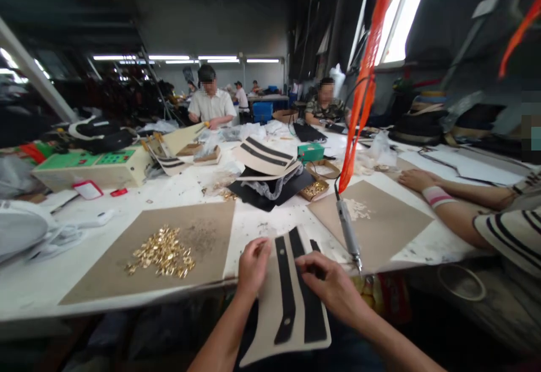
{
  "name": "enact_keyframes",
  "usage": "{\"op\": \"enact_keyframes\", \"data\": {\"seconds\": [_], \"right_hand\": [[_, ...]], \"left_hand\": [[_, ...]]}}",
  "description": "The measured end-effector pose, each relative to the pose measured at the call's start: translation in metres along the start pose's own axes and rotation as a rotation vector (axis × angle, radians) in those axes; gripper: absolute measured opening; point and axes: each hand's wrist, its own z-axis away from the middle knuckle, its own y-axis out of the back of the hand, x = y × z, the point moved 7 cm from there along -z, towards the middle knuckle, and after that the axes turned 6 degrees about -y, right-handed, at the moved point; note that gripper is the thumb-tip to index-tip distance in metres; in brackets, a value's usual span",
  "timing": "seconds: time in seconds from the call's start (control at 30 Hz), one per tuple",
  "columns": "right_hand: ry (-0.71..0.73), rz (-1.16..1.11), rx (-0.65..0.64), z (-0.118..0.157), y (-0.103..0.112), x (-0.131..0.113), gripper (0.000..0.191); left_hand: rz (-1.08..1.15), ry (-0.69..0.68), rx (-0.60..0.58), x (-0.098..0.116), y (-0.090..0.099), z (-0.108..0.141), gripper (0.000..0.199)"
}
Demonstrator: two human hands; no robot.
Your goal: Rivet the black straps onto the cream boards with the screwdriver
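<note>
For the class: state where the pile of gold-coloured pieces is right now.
In the head view, the gold-coloured pile lies left of centre, on a brown sheet near the table's front edge, left of the left hand.

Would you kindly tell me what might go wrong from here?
The hanging tool near the right hand might swing and scratch the striped panel. The loose gold pieces could scatter if bumped. The panel's lower part lies beyond the table edge, so it may slip if the left hand shifts.
</note>
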Motion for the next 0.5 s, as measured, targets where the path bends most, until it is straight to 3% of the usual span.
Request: {"op": "enact_keyframes", "data": {"seconds": [0.13,0.3,0.4,0.5], "right_hand": [[0.046,-0.05,-0.102,-0.005,0.025,-0.05,0.026],[0.054,-0.175,-0.113,0.005,0.092,-0.092,0.017],[0.091,-0.241,0.071,0.015,0.155,-0.107,0.008],[0.182,-0.186,0.432,0.02,0.232,-0.115,0.012]], "left_hand": [[0.097,0.058,0.052,-0.009,0.011,-0.012,0.048],[0.363,0.356,0.048,-0.042,0.002,-0.012,0.067],[0.383,0.427,0.046,-0.052,0.001,-0.011,0.073],[0.351,0.401,0.013,-0.05,0.001,-0.01,0.071]]}}
